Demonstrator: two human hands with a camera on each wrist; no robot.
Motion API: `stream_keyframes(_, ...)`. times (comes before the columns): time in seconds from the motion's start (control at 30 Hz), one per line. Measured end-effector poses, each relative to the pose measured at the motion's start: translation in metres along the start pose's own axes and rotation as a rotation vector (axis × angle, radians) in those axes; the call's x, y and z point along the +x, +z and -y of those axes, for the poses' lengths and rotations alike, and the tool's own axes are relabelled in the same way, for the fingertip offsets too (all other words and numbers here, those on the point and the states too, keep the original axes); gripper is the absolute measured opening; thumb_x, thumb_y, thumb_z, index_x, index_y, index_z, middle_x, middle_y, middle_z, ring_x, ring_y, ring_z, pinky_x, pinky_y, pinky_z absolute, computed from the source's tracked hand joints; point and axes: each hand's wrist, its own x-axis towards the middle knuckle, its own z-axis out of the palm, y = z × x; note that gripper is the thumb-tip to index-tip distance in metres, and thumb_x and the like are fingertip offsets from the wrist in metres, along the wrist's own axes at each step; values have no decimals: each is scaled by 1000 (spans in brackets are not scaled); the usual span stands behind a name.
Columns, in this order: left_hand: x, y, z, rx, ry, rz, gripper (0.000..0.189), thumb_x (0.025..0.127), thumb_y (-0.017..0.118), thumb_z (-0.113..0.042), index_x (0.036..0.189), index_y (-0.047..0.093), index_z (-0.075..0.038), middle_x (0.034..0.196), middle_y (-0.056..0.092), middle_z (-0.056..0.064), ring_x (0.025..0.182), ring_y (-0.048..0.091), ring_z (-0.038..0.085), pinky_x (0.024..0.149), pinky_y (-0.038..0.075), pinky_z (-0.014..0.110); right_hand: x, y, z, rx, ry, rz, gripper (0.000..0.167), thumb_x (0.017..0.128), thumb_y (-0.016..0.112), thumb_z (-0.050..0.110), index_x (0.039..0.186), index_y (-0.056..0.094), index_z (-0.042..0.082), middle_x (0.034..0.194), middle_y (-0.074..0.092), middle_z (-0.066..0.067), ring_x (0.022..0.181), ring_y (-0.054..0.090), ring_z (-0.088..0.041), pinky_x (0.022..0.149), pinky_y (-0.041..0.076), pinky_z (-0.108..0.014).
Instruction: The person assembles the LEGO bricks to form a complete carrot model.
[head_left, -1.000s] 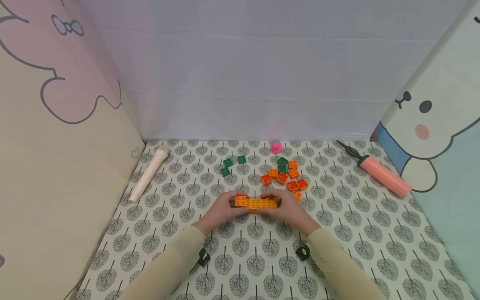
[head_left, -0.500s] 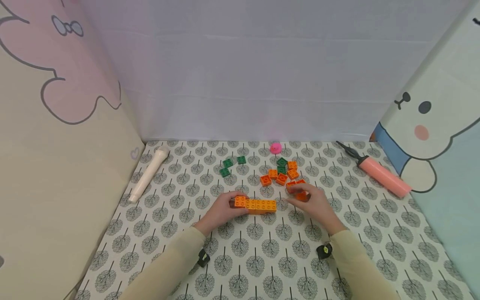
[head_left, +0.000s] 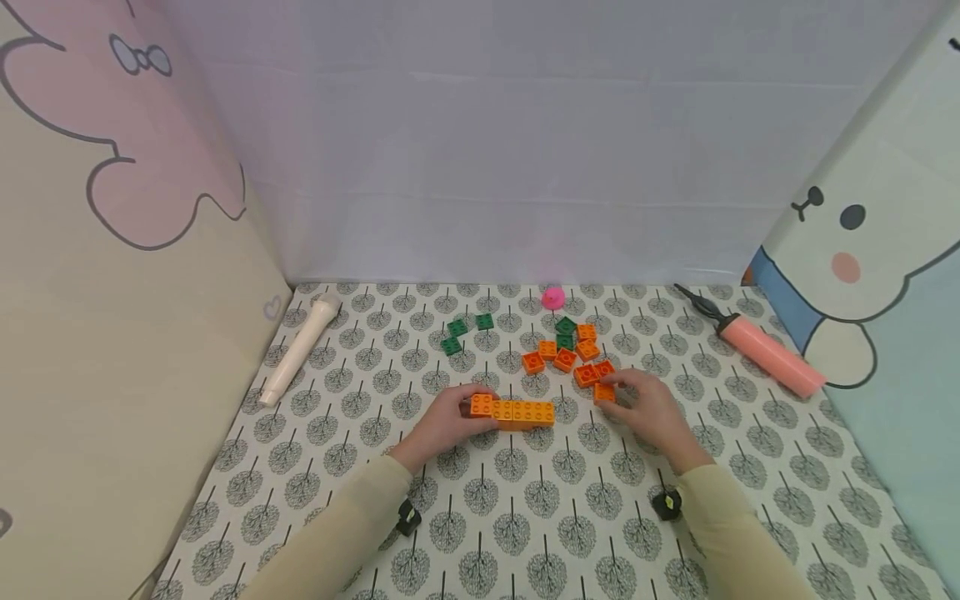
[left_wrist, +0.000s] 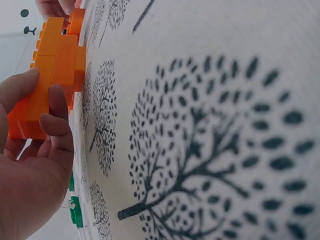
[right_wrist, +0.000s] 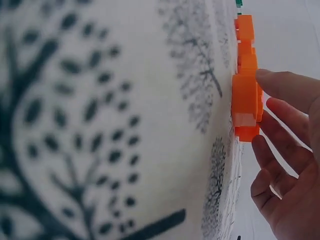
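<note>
Gripping orange bricks point(head_left: 528, 412), left fingers point(left_wrist: 60, 132) partly hidden

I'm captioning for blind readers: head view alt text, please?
A person's left hand grips a joined row of orange blocks; the right hand is at a loose orange block. Green blocks lie farther off on tree-print cloth.

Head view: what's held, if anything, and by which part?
Left grip holds the brick row by its left end; whether the right grip holds the nearest brick cannot be told.
</note>
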Motion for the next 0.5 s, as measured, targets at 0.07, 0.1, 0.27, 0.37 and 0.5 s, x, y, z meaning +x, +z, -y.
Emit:
stream_keyframes(0.07,0,0,0,1,-1,-1,42,86,87,-16,125,72,-15,109,71,3,90,69,18,74,59,33,1,0,0,-31,2,11,40,88,85,21,123,72,6,128,68,-16,121,60,-41,106,43,-61)
stream_keyframes(0.1,0,0,0,0,-3,-1,42,86,87,-15,125,72,-15,109,71,3,90,69,17,74,59,32,1,0,0,-44,1,15,40,89,85,21,124,72,6,128,68,-16,121,60,-41,106,43,-61)
stream_keyframes(0.27,1,0,0,3,1,1,44,86,87,-14,127,71,-13,109,71,4,91,69,17,75,59,31,1,0,1,-64,3,21,39,88,85,21,122,74,5,123,68,-15,111,63,-37,99,49,-59)
stream_keyframes(0.37,1,0,0,3,-2,0,44,86,87,-15,127,71,-13,110,71,4,91,69,17,75,59,31,1,1,0,-61,11,29,39,88,86,20,121,74,3,119,69,-14,102,65,-32,91,53,-54)
stream_keyframes(0.5,1,0,1,-11,-9,2,44,86,87,-15,127,72,-14,109,71,4,91,70,17,75,59,31,3,2,-2,-53,34,44,40,89,86,21,121,73,2,113,70,-11,91,64,-23,80,54,-46)
